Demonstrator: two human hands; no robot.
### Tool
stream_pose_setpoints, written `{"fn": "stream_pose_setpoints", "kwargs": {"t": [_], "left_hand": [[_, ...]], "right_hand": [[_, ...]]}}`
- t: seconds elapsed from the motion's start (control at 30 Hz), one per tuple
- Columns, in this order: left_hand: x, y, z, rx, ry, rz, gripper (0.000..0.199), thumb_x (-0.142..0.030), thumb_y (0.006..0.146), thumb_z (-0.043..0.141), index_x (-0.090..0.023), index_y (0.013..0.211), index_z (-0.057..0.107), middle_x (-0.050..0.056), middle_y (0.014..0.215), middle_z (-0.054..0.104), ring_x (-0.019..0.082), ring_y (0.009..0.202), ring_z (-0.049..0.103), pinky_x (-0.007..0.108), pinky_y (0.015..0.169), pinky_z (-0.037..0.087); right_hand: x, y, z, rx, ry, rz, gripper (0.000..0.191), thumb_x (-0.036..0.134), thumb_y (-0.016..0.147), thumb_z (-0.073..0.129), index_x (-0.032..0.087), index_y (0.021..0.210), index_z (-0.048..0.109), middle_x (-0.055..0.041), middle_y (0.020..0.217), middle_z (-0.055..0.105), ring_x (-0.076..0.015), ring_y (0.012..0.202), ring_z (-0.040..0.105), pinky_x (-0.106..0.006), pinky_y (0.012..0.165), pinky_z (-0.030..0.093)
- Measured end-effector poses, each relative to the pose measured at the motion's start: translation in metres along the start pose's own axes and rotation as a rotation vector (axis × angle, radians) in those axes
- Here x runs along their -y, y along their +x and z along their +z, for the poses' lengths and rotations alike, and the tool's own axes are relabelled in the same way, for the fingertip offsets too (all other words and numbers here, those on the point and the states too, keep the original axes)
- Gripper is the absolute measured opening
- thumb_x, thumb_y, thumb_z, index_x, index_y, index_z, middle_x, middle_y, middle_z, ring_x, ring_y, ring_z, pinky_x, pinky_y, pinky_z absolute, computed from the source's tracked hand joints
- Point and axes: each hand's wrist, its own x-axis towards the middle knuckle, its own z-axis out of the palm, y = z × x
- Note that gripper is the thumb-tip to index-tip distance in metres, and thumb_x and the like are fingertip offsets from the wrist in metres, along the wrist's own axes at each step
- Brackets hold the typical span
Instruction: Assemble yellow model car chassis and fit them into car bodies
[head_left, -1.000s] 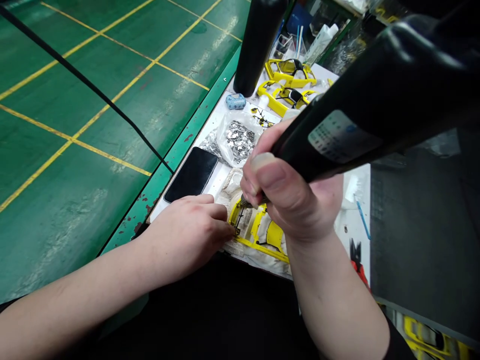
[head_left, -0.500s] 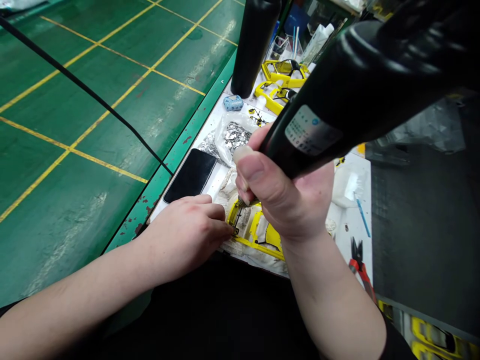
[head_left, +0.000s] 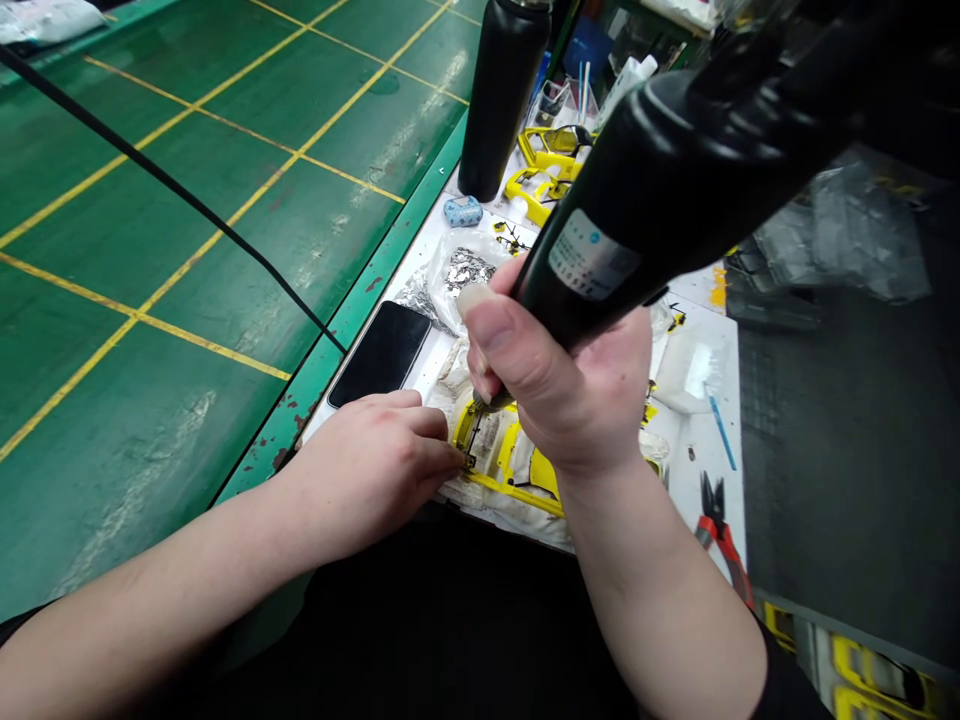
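My right hand is wrapped round a black cylindrical tool with a white label, tilted so its lower end points at the far left corner of a yellow plastic frame. The tool's tip is mostly hidden behind my fingers. My left hand lies at the frame's left edge, its fingers bent together and pressed against the near left corner. The frame rests on a whitish, worn pad, and a yellow panel shows inside it.
Around the work lie a black phone, a bag of small silvery pieces, red-handled cutters and a blue stick. A second black cylinder hangs behind, near more yellow frames. A black cord crosses the green surface.
The black tool and my right hand have shifted slightly left and down in view. My left hand stays at the frame's corner.
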Motion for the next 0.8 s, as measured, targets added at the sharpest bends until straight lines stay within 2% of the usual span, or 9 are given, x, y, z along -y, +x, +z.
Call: {"fn": "stream_pose_setpoints", "kwargs": {"t": [0.13,0.27,0.37,0.47,0.57,0.67,0.8], "left_hand": [[0.001,0.000,-0.001,0.018,-0.001,0.001,0.020,-0.024,0.108,0.070,-0.030,0.108,0.089,0.000,0.093,0.079,0.021,0.089,0.068,0.035,0.073,0.050],[0.002,0.001,-0.001,0.027,0.018,0.005,0.021,-0.026,0.109,0.068,-0.031,0.109,0.089,0.001,0.092,0.077,0.021,0.088,0.066,0.036,0.073,0.048],[0.002,0.001,0.000,0.034,0.029,0.008,0.022,-0.027,0.109,0.067,-0.031,0.110,0.088,0.001,0.092,0.077,0.021,0.087,0.065,0.035,0.072,0.046],[0.004,0.001,0.001,0.034,0.040,0.008,0.023,-0.028,0.109,0.066,-0.032,0.110,0.088,0.002,0.092,0.077,0.021,0.087,0.064,0.035,0.072,0.045],[0.005,0.000,0.002,0.017,0.050,0.030,0.023,-0.028,0.109,0.066,-0.031,0.110,0.088,0.002,0.090,0.076,0.022,0.084,0.063,0.036,0.072,0.044],[0.006,-0.001,0.004,0.001,0.047,0.034,0.023,-0.028,0.109,0.066,-0.032,0.109,0.089,0.001,0.088,0.075,0.021,0.082,0.062,0.036,0.070,0.043],[0.004,-0.005,0.007,-0.048,0.004,0.026,0.023,-0.028,0.111,0.065,-0.030,0.111,0.088,0.002,0.090,0.076,0.021,0.084,0.064,0.035,0.071,0.046]], "right_hand": [[0.001,0.001,0.000,0.006,0.035,-0.022,0.038,0.033,0.091,0.095,0.024,0.078,0.061,0.0062,0.068,0.062,-0.0107,0.052,0.053,-0.028,0.049,0.045],[0.002,0.001,0.001,-0.056,-0.019,-0.012,0.038,0.048,0.088,0.097,0.025,0.085,0.067,0.0066,0.068,0.062,-0.0113,0.054,0.053,-0.029,0.054,0.051],[0.002,0.000,0.003,-0.083,-0.058,0.001,0.044,0.055,0.086,0.097,0.025,0.084,0.065,0.0066,0.067,0.059,-0.0116,0.056,0.052,-0.028,0.053,0.050],[0.001,0.000,0.001,-0.076,-0.041,-0.001,0.038,0.050,0.089,0.095,0.024,0.083,0.068,0.0053,0.070,0.061,-0.0120,0.060,0.056,-0.028,0.056,0.051],[0.003,-0.001,-0.004,-0.090,-0.019,0.017,0.028,0.045,0.092,0.094,0.025,0.092,0.074,0.0047,0.074,0.064,-0.0128,0.061,0.059,-0.029,0.057,0.052],[0.012,-0.005,-0.008,-0.104,0.028,0.027,0.025,0.045,0.094,0.090,0.026,0.100,0.074,0.0063,0.069,0.062,-0.0126,0.054,0.058,-0.028,0.052,0.050],[0.034,-0.023,-0.009,-0.126,0.167,0.004,0.031,0.048,0.090,0.091,0.024,0.099,0.074,0.0070,0.063,0.061,-0.0116,0.045,0.054,-0.028,0.046,0.046]]}}
